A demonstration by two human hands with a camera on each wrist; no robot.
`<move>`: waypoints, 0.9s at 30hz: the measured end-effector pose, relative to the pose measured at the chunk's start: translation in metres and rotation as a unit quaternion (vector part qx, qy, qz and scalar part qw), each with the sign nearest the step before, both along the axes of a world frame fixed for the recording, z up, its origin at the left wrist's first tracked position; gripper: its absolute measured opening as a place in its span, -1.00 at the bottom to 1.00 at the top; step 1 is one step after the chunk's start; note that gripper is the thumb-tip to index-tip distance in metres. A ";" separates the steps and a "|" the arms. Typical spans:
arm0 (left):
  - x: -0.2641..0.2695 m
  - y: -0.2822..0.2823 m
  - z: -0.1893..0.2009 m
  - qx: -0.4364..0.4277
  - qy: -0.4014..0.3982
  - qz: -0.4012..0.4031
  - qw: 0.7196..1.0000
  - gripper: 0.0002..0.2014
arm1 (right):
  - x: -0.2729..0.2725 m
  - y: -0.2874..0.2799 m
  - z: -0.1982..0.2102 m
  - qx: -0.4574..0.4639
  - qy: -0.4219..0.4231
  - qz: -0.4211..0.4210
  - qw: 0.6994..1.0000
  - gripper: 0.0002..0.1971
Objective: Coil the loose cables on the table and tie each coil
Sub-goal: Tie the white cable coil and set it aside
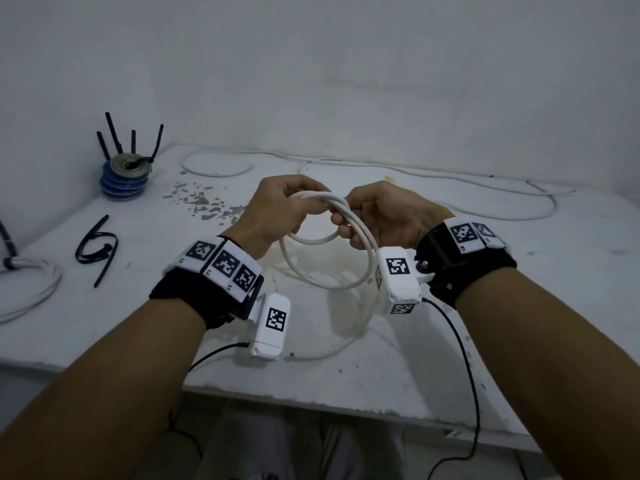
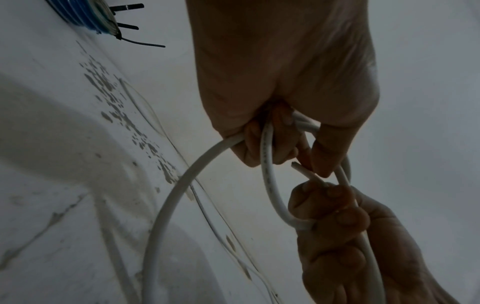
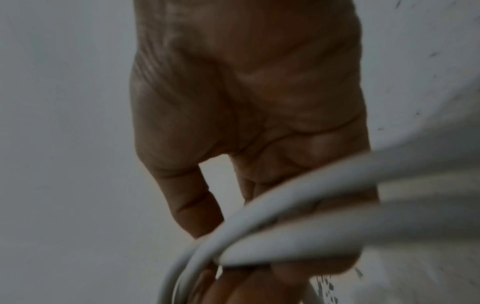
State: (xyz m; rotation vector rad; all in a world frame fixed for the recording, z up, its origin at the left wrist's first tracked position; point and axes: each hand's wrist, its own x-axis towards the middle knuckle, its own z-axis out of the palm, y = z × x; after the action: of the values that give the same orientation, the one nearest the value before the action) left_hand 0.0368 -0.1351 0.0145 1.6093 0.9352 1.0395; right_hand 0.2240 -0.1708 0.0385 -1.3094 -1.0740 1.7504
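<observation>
White cable (image 1: 327, 261) was in both hands, held above mid-table. Left hand (image 1: 277, 211) had fingers curled round the top of the loops, thumb clamped over them. Right hand (image 1: 379, 216) was curled round the same strands from 3 o'clock, fingers wrapped tight. In the left wrist view the cut end (image 2: 298, 167) of the cable poked out between the two fists. Roughly two or three loops formed, hanging toward 6 o'clock, off the table (image 1: 519, 306).

Progress, my read: this coil was shaped but carried no tie, so coiling was near done and tying was left. Whether a tail still trailed to the table I couldn't tell; a faint white run lay under the wrists.

At 9 o'clock, left edge, another white coil (image 1: 31, 292) lay with something dark on it, possibly a tie; too cropped to confirm. A long loose white cable (image 1: 433, 174) snaked along the far edge from 11 to 2 o'clock, uncoiled. So at least one more cable to go.

Black ties (image 1: 97, 251) lay at 9 o'clock, well apart from the hands. A blue spool stack (image 1: 126, 178) with black strips standing in it sat at 10 o'clock.

Obstruction: nothing between hands and ties, but both hands were busy; one has to let go to fetch a tie, and the loops could spring open.
</observation>
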 end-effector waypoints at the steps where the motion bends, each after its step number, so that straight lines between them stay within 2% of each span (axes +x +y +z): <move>1: 0.000 0.000 0.001 -0.001 0.001 -0.011 1.000 -0.88 | 0.001 0.000 0.001 -0.004 -0.009 0.009 1.000 -0.78; 6: 0.002 -0.002 0.002 -0.012 0.021 -0.034 0.999 -0.89 | 0.000 0.000 0.009 0.002 -0.069 0.040 0.997 -0.78; 8: 0.004 -0.004 0.003 -0.021 0.042 -0.041 0.998 -0.84 | -0.004 0.003 0.012 0.028 -0.138 0.013 0.990 -0.77; 11: 0.005 -0.006 0.008 -0.026 0.070 -0.062 0.995 -0.86 | -0.005 0.008 0.016 0.081 -0.276 -0.042 0.957 -0.81; 12: 0.006 -0.007 0.010 -0.036 0.066 -0.071 0.995 -0.85 | -0.005 0.009 0.018 0.095 -0.289 -0.059 0.951 -0.83; 15: 0.006 -0.009 0.012 -0.063 0.060 -0.100 0.991 -0.78 | -0.005 0.014 0.020 0.137 -0.196 -0.164 0.957 -0.90; 17: 0.003 -0.010 0.012 -0.086 0.038 -0.112 0.989 -0.79 | 0.000 0.021 0.019 0.150 -0.101 -0.270 0.946 -0.88; 19: -0.003 -0.009 0.012 -0.116 -0.011 -0.111 0.987 -0.76 | 0.011 0.027 0.017 0.156 -0.004 -0.383 0.910 -0.88; 22: -0.012 -0.007 0.012 -0.143 -0.079 -0.111 0.980 -0.73 | 0.037 0.027 0.010 0.153 0.070 -0.500 0.849 -0.83; 23: -0.012 -0.007 0.012 -0.147 -0.098 -0.109 0.978 -0.72 | 0.040 0.026 0.006 0.146 0.079 -0.511 0.843 -0.78; 25: -0.005 -0.010 0.011 -0.148 -0.118 -0.096 0.977 -0.68 | 0.034 0.026 -0.002 0.136 0.110 -0.491 0.853 -0.77; 27: 0.005 -0.014 0.012 -0.140 -0.117 -0.080 0.980 -0.66 | 0.019 0.024 -0.006 0.131 0.143 -0.393 0.899 -0.80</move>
State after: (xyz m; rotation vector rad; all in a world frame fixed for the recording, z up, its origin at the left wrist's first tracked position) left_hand 0.0420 -0.1489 0.0267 1.2763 0.7418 0.9177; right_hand 0.2434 -0.1472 0.0327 -1.0567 -0.4734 1.0862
